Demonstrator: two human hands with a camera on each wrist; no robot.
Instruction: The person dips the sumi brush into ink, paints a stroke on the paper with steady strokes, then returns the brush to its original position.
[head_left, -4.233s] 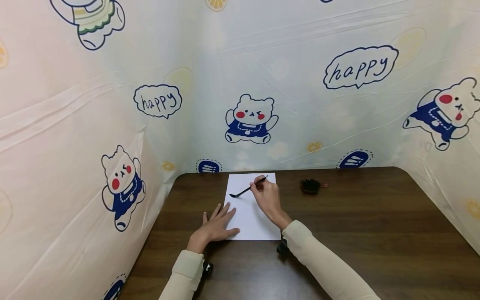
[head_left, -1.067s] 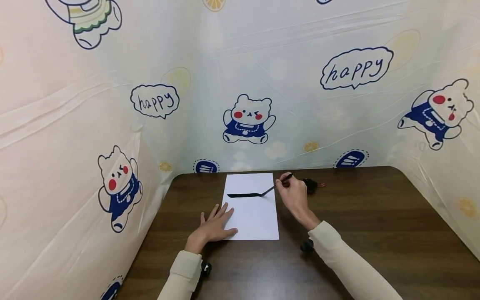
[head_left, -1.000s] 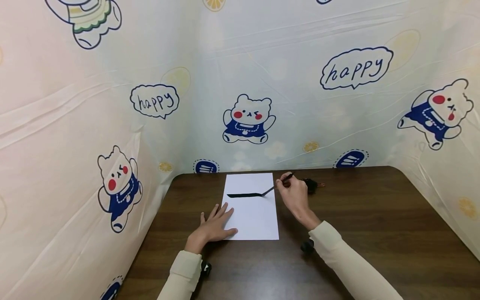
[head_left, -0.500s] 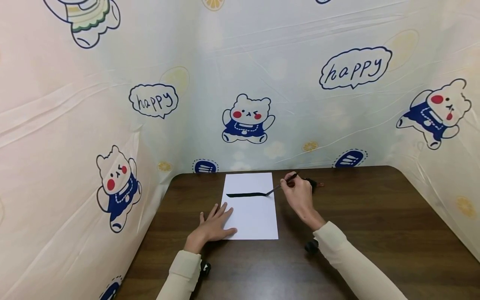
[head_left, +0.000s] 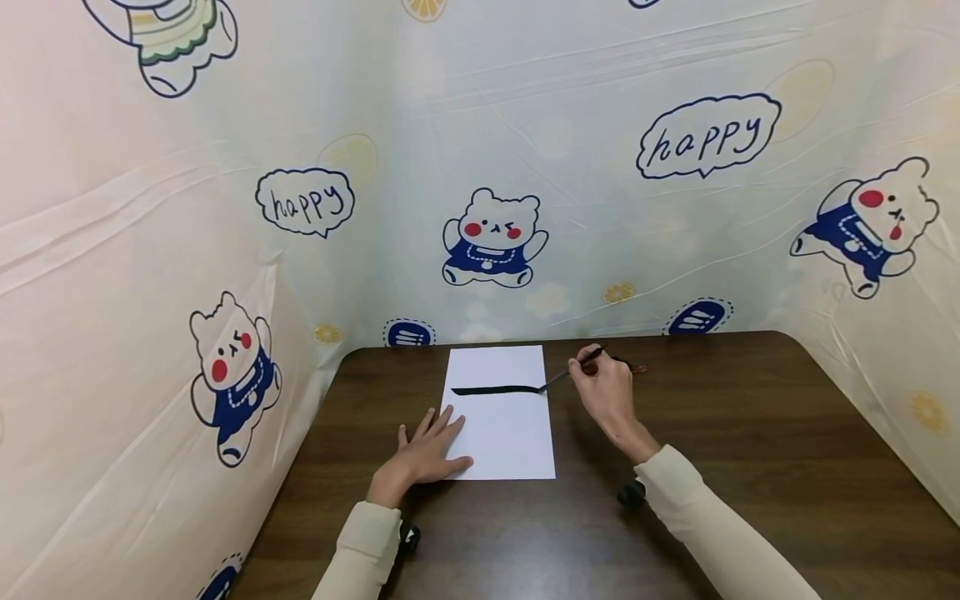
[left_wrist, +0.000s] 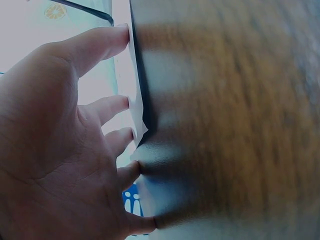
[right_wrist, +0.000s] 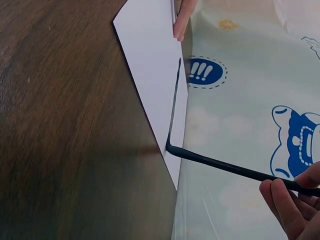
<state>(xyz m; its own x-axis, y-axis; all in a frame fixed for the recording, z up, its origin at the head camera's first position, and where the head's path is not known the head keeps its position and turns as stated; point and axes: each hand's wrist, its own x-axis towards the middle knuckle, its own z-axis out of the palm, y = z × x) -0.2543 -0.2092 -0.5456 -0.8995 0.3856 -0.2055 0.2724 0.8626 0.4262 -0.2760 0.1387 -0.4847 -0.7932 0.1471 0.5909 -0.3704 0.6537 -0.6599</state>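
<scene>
A white sheet of paper (head_left: 498, 442) lies on the brown table, with a thick black stroke (head_left: 495, 390) running across its upper half. My right hand (head_left: 606, 396) pinches a dark paintbrush (head_left: 558, 379) just off the paper's right edge. The brush tip sits at the stroke's right end; in the right wrist view the bent bristles (right_wrist: 172, 149) meet the sheet near its edge. My left hand (head_left: 423, 454) rests spread on the lower left of the paper. In the left wrist view, the left hand's fingertips (left_wrist: 122, 37) press down along the sheet.
Behind my right hand a small dark object (head_left: 637, 368) with a reddish end shows, mostly hidden. The wooden table (head_left: 750, 433) extends to the right. A printed curtain (head_left: 585, 208) with bears stands along the back and sides.
My right hand has moved rightward with the paintbrush, and the black stroke has lengthened from nothing to nearly the paper's right edge. My left hand has stayed in place on the sheet.
</scene>
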